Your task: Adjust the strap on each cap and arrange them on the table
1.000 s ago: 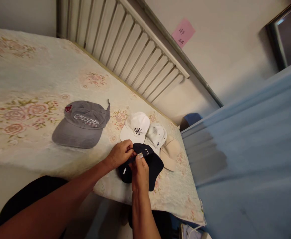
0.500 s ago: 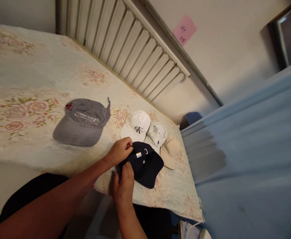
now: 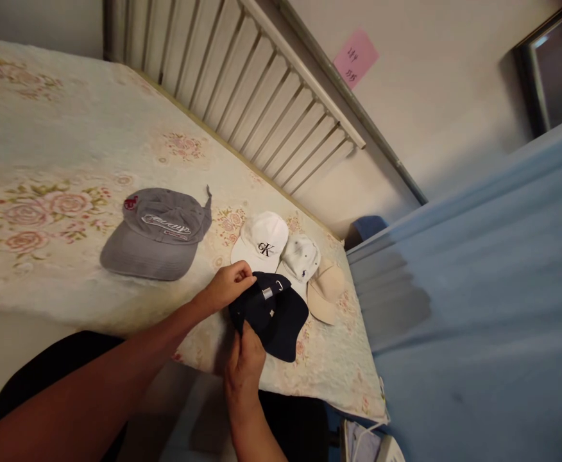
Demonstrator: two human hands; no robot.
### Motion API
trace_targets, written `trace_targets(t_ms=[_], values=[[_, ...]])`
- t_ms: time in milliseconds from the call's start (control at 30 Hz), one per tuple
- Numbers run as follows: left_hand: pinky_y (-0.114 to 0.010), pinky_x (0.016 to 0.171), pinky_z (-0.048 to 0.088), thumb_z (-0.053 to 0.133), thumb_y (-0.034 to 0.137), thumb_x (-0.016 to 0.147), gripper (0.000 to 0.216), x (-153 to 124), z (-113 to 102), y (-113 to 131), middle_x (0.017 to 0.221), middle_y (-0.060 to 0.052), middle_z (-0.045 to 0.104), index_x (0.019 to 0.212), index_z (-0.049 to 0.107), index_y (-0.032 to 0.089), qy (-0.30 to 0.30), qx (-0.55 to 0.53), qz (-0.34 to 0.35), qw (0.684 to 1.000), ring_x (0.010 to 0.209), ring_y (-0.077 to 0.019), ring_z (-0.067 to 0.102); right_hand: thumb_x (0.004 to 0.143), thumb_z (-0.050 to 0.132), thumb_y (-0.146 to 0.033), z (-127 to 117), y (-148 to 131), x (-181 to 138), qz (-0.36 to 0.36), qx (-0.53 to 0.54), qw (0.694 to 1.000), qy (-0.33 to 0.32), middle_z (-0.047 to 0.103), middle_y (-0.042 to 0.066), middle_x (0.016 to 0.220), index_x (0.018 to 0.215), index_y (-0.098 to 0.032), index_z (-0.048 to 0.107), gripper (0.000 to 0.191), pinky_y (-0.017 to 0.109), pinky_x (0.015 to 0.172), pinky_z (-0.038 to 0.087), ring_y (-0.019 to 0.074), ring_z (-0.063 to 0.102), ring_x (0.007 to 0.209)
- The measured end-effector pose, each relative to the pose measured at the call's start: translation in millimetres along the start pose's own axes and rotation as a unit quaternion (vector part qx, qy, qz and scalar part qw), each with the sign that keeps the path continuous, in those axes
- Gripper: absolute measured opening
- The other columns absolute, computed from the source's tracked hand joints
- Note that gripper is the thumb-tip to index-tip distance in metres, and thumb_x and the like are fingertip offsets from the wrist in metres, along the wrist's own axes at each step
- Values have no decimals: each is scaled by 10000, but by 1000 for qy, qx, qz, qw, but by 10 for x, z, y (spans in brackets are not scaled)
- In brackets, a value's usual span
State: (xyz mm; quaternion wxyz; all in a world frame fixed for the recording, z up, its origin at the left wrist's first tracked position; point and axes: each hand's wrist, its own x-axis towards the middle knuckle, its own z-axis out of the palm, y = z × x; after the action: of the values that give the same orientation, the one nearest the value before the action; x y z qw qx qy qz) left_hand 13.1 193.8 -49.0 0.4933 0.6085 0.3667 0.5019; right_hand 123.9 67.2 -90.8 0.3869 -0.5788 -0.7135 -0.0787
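Note:
A dark navy baseball cap [image 3: 285,317] is between my hands, its brim pointing right and its metal strap buckle turned up toward me. My left hand [image 3: 230,285] has its fingers curled on the cap's upper left edge. At the lower left edge, my right hand [image 3: 248,356] grips the cap with thumb and fingers, some of which are hidden. Just beyond lie a white cap with black letters [image 3: 265,240], a second white cap with a small dark logo [image 3: 301,256] and a beige cap [image 3: 326,289]. A grey cap with white script [image 3: 163,234] rests farther left.
The caps lie on a bed with a floral sheet [image 3: 83,141]. A pale slatted rail [image 3: 242,83] runs along its far side, below a pink note [image 3: 357,58] on the wall. A blue curtain [image 3: 478,308] hangs at the right.
My right hand has closed from a looser, flatter pose onto the navy cap's lower edge. The cap has shifted slightly left; the other caps keep their places on the sheet.

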Motion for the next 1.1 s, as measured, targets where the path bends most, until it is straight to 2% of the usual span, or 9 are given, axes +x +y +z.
trace_targets(t_ms=[167, 300, 467, 700, 867, 1000, 1100], values=[[-226, 520, 358, 542, 439, 789, 264, -17, -117, -10, 591, 62, 472, 727, 497, 187, -5, -69, -53, 996, 534, -102, 453, 922, 356, -164, -170, -218, -35, 64, 38, 996, -41, 714, 129, 943, 1176, -110, 618, 369, 313, 779, 537, 211, 685, 867], [-231, 522, 366, 526, 481, 788, 306, -44, -215, -5, 590, 60, 479, 722, 486, 185, 4, -79, -96, 992, 533, -106, 457, 920, 370, -186, -279, -420, -63, 113, 74, 987, -89, 707, 105, 867, 1078, -138, 656, 329, 307, 724, 531, 207, 675, 788], [-236, 567, 382, 526, 508, 790, 334, -90, -340, -35, 619, 55, 477, 746, 512, 176, -29, -66, -95, 993, 586, -112, 463, 923, 395, -209, -338, -541, -47, 154, 124, 973, -122, 692, 65, 812, 1007, -170, 663, 284, 273, 669, 509, 180, 652, 718], [-262, 690, 410, 523, 490, 817, 342, -129, -501, 23, 792, 4, 579, 902, 585, 164, -133, -19, -55, 989, 764, -157, 529, 913, 408, -204, -326, -529, -40, 152, 134, 970, -135, 706, 89, 970, 1089, -169, 647, 299, 299, 790, 520, 201, 667, 896], [-276, 732, 429, 514, 451, 817, 354, -166, -592, 133, 806, -5, 598, 1018, 583, 169, -191, -14, -72, 979, 796, -174, 557, 893, 425, -164, -291, -513, -62, 112, 131, 980, -99, 695, 103, 1042, 1109, -161, 635, 301, 328, 866, 519, 199, 656, 977], [-313, 827, 446, 568, 422, 787, 408, -174, -637, 112, 969, -48, 616, 1117, 556, 184, -224, -11, -60, 973, 949, -208, 570, 883, 426, -140, -274, -495, -65, 92, 109, 988, -64, 676, 116, 1090, 1083, -170, 635, 290, 361, 886, 521, 205, 640, 1023], [-329, 878, 450, 609, 375, 760, 415, -172, -624, 41, 1081, -62, 584, 1134, 557, 203, -239, 4, -29, 971, 1028, -216, 553, 879, 431, -133, -250, -476, -92, 79, 97, 990, -67, 660, 129, 1131, 1074, -163, 629, 279, 378, 898, 522, 209, 626, 1058]])
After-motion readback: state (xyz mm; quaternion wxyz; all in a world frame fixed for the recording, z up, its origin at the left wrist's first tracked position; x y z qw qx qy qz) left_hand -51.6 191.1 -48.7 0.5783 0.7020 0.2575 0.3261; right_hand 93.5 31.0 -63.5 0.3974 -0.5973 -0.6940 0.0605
